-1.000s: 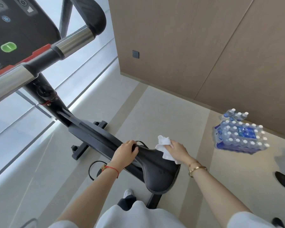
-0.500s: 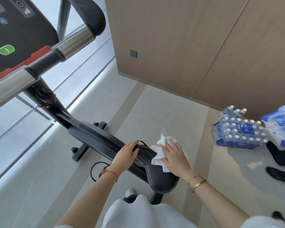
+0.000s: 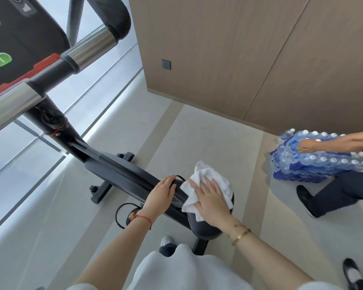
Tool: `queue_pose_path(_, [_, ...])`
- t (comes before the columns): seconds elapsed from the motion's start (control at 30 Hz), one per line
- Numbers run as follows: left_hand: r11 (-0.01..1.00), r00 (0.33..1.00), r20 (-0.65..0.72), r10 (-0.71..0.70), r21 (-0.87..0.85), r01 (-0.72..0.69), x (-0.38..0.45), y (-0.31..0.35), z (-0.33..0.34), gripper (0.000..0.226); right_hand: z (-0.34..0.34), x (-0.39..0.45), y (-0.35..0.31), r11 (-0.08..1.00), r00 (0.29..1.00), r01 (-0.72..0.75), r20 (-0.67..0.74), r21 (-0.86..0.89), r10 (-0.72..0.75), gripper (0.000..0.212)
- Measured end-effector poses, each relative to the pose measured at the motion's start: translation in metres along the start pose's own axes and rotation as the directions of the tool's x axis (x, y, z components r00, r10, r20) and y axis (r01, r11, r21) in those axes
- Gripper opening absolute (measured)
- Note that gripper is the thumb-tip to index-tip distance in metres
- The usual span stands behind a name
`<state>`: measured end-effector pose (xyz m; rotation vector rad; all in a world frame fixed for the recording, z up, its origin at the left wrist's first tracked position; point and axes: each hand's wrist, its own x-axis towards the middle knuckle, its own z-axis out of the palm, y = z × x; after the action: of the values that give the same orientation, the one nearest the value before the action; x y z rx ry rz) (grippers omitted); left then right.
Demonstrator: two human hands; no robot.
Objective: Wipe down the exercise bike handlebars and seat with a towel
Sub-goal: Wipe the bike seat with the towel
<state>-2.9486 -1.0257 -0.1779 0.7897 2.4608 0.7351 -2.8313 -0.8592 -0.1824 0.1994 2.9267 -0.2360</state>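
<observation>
My right hand (image 3: 212, 197) presses the white towel (image 3: 205, 181) flat on the black saddle (image 3: 205, 227), fingers spread; my left hand (image 3: 159, 195), at 9 o'clock, clamps the saddle nose.

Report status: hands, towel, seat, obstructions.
Left hand grips the seat nose. Right hand flat, pressing towel on seat. Second person with bottled water pack at right, apart from the bike.

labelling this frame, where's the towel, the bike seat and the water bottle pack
towel (image 3: 208, 176), head view, upper folds beyond the fingers
bike seat (image 3: 205, 228), head view, bare black rear part
water bottle pack (image 3: 314, 164), head view, side of the wrapped bottles
</observation>
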Motion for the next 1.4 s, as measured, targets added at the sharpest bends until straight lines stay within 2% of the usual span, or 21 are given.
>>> queue_pose_path(0.1, [1.000, 1.000, 0.000, -0.009, -0.027, 0.009, 0.000, 0.001, -0.002, 0.041, -0.010, 0.032, -0.016, 0.997, 0.996, -0.057, 0.076, 0.049, 0.053, 0.079])
queue_pose_path(0.2, [0.998, 1.000, -0.007, -0.013, -0.059, 0.013, 0.000, -0.002, -0.002, 0.039, -0.003, 0.025, -0.023, 0.998, 0.998, -0.053, 0.042, -0.028, 0.055, 0.069])
queue_pose_path(0.3, [1.000, 1.000, 0.004, -0.006, -0.031, 0.006, 0.001, -0.002, -0.002, 0.040, 0.009, -0.017, -0.021, 0.999, 1.000, 0.007, 0.004, -0.052, -0.007, 0.069])
queue_pose_path(0.4, [1.000, 1.000, 0.018, -0.018, -0.021, 0.019, 0.001, -0.002, -0.001, 0.041, 0.013, -0.056, -0.007, 0.998, 1.000, 0.026, -0.019, 0.051, -0.025, 0.067])
queue_pose_path(0.53, [0.999, 0.999, 0.018, -0.031, -0.016, 0.031, 0.001, -0.002, 0.002, 0.041, 0.013, -0.068, 0.013, 0.973, 0.993, -0.102, -0.044, 0.209, 0.114, 0.069])
queue_pose_path(0.6, [0.999, 0.999, 0.025, -0.036, -0.021, 0.037, 0.001, -0.003, 0.002, 0.040, 0.014, -0.057, 0.021, 0.919, 0.973, -0.176, -0.079, 0.354, 0.217, 0.071])
queue_pose_path(0.67, [0.999, 0.999, 0.027, -0.037, -0.019, 0.037, 0.001, -0.002, 0.002, 0.040, 0.008, -0.035, 0.035, 0.776, 0.924, -0.305, -0.024, 0.552, 0.380, 0.068])
queue_pose_path(0.73, [0.999, 0.999, 0.019, -0.033, -0.008, 0.033, 0.001, -0.001, 0.001, 0.040, -0.005, -0.010, 0.050, 0.641, 0.880, -0.410, 0.095, 0.649, 0.466, 0.049])
queue_pose_path(0.77, [0.999, 0.999, 0.013, -0.032, -0.009, 0.032, 0.001, 0.000, 0.001, 0.040, -0.011, 0.000, 0.054, 0.626, 0.871, -0.441, 0.139, 0.644, 0.470, 0.036])
queue_pose_path(0.8, [0.999, 0.999, 0.008, -0.034, -0.011, 0.034, 0.000, 0.001, 0.001, 0.040, -0.014, 0.006, 0.056, 0.631, 0.871, -0.450, 0.154, 0.632, 0.467, 0.029])
queue_pose_path(0.87, [0.999, 0.999, 0.006, -0.031, -0.005, 0.032, -0.001, 0.003, 0.000, 0.040, -0.015, 0.004, 0.053, 0.643, 0.876, -0.436, 0.132, 0.630, 0.464, 0.028])
queue_pose_path(1.0, [1.000, 1.000, 0.005, -0.030, -0.001, 0.030, -0.002, 0.003, 0.000, 0.042, 0.004, -0.039, 0.044, 0.703, 0.931, -0.276, 0.000, 0.656, 0.365, 0.061])
queue_pose_path(1.1, [0.999, 0.999, -0.009, -0.035, -0.003, 0.035, -0.003, 0.005, 0.001, 0.042, 0.012, -0.045, 0.048, 0.712, 0.937, -0.251, -0.019, 0.655, 0.348, 0.067])
queue_pose_path(1.17, [0.999, 0.999, -0.019, -0.041, -0.001, 0.041, -0.003, 0.007, 0.001, 0.042, 0.004, -0.027, 0.056, 0.712, 0.938, -0.275, 0.019, 0.646, 0.345, 0.059])
queue_pose_path(1.27, [0.999, 0.999, -0.016, -0.047, 0.005, 0.047, -0.002, 0.006, 0.001, 0.042, -0.022, 0.016, 0.068, 0.817, 0.949, -0.314, 0.150, 0.484, 0.277, 0.035])
queue_pose_path(1.33, [0.999, 0.999, -0.011, -0.049, 0.011, 0.049, -0.001, 0.005, 0.001, 0.043, -0.040, 0.043, 0.062, 0.880, 0.926, -0.335, 0.290, 0.337, 0.241, 0.038])
queue_pose_path(1.4, [0.999, 0.999, -0.008, -0.045, 0.017, 0.045, 0.000, 0.003, 0.002, 0.043, -0.048, 0.065, 0.044, 0.932, 0.907, -0.263, 0.393, 0.250, 0.151, 0.050])
